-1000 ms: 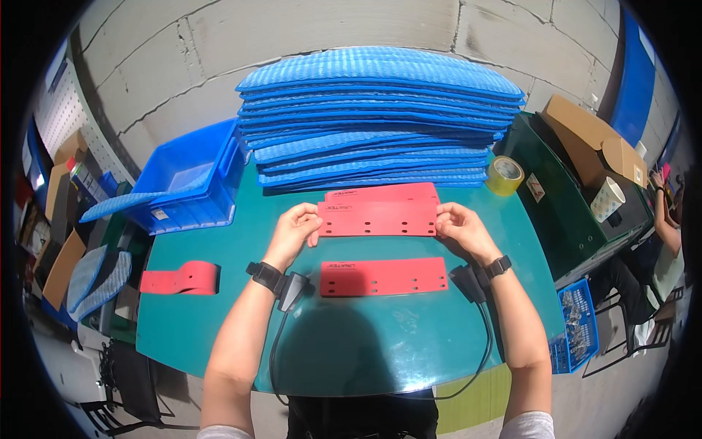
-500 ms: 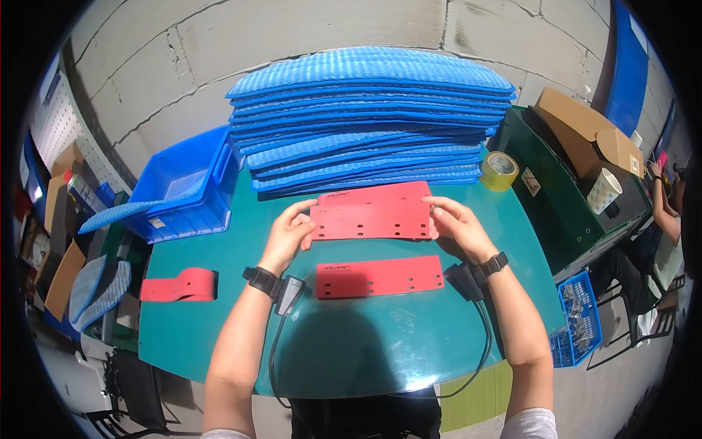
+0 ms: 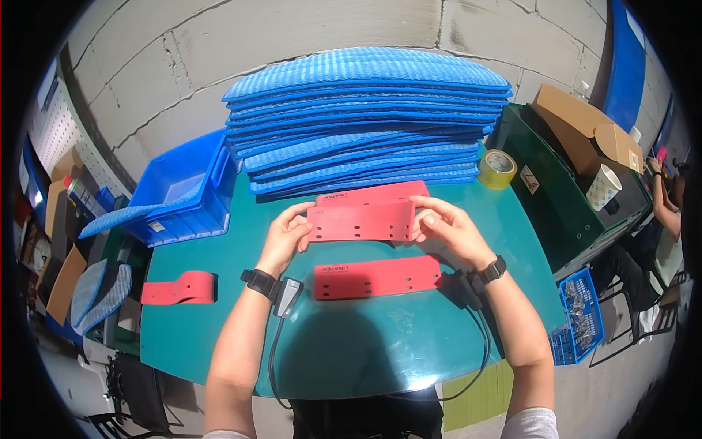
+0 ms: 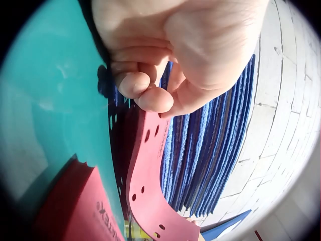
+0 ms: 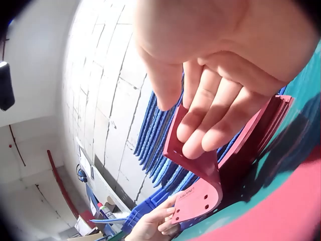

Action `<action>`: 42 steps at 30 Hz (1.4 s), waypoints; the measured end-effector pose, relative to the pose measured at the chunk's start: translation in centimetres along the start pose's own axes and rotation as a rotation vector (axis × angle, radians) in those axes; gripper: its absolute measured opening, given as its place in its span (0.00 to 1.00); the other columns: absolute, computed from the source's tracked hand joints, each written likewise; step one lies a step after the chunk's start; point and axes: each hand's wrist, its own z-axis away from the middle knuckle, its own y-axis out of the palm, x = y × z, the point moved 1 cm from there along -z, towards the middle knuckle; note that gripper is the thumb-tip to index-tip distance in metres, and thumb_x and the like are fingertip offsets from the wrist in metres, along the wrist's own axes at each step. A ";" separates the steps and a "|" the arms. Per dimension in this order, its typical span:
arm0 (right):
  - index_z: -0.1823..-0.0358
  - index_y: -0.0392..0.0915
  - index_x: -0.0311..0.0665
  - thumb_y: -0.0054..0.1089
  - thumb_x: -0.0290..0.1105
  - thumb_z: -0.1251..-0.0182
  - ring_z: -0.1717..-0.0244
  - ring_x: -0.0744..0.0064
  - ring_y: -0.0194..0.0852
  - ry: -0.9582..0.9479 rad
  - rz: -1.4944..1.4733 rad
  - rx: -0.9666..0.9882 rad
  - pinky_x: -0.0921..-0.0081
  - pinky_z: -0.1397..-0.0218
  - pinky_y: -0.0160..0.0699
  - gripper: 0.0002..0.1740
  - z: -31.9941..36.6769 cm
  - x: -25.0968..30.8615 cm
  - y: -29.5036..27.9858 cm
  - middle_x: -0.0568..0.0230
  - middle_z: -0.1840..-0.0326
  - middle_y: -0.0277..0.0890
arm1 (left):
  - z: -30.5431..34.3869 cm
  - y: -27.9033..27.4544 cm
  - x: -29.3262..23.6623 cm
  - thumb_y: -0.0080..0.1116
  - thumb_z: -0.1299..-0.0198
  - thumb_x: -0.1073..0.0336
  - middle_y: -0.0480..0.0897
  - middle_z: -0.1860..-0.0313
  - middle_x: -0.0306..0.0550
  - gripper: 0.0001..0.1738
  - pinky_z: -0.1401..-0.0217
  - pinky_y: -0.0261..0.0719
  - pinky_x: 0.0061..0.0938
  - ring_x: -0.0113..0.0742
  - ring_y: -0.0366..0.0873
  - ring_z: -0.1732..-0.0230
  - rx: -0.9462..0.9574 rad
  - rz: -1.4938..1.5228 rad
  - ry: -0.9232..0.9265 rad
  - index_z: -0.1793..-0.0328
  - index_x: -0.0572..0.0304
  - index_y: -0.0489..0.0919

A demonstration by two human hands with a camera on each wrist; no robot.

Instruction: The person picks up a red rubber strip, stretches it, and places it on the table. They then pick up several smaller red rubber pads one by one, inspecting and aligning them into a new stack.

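A red rubber strip [image 3: 361,222] with punched holes is held up between both hands, bent in the wrist views. My left hand [image 3: 282,238] pinches its left end between thumb and fingers; the left wrist view shows the strip [image 4: 146,170] curving away from that grip. At the other end is my right hand [image 3: 455,233], its fingers curled behind the strip's edge and the thumb along it. Behind lies another red strip [image 3: 373,194], partly covered. Nearer the person, a third red strip [image 3: 376,278] lies flat on the green table [image 3: 219,336].
A tall stack of blue pads [image 3: 365,117] stands at the back, with clear tape [image 3: 498,170] on its right. A blue bin [image 3: 183,190] and a folded red strip [image 3: 179,288] are at the left. A green crate [image 3: 545,190] stands at the right.
The held strip's right end has moved left with my right hand, so the strip looks shorter and bent. My left hand still pinches its end. The head view has shifted slightly.
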 end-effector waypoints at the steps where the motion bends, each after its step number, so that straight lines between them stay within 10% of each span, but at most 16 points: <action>1: 0.32 0.66 0.35 0.52 0.34 0.26 0.56 0.72 0.80 0.001 0.000 0.003 0.75 0.50 0.80 0.23 -0.1 -0.2 -0.1 0.62 0.59 0.80 | 0.0 0.0 0.0 0.53 0.37 0.77 0.77 0.71 0.38 0.24 0.79 0.66 0.17 0.20 0.68 0.81 -0.002 0.005 -0.002 0.33 0.65 0.70; 16: 0.39 0.71 0.34 0.57 0.22 0.33 0.64 0.82 0.77 0.142 -0.032 -0.226 0.80 0.57 0.80 0.20 -0.2 -1.5 -1.6 0.73 0.67 0.74 | 0.3 -0.1 -0.9 0.53 0.38 0.70 0.82 0.56 0.49 0.20 0.61 0.79 0.22 0.30 0.80 0.60 0.014 0.307 -0.006 0.39 0.65 0.71; 42: 0.48 0.76 0.27 0.55 0.34 0.28 0.57 0.67 0.83 0.265 -0.471 -0.301 0.76 0.56 0.86 0.17 -0.3 -3.3 -4.0 0.57 0.55 0.80 | 0.1 0.2 -0.7 0.49 0.32 0.71 0.83 0.54 0.61 0.16 0.50 0.87 0.31 0.48 0.84 0.52 0.125 0.670 -0.104 0.41 0.74 0.73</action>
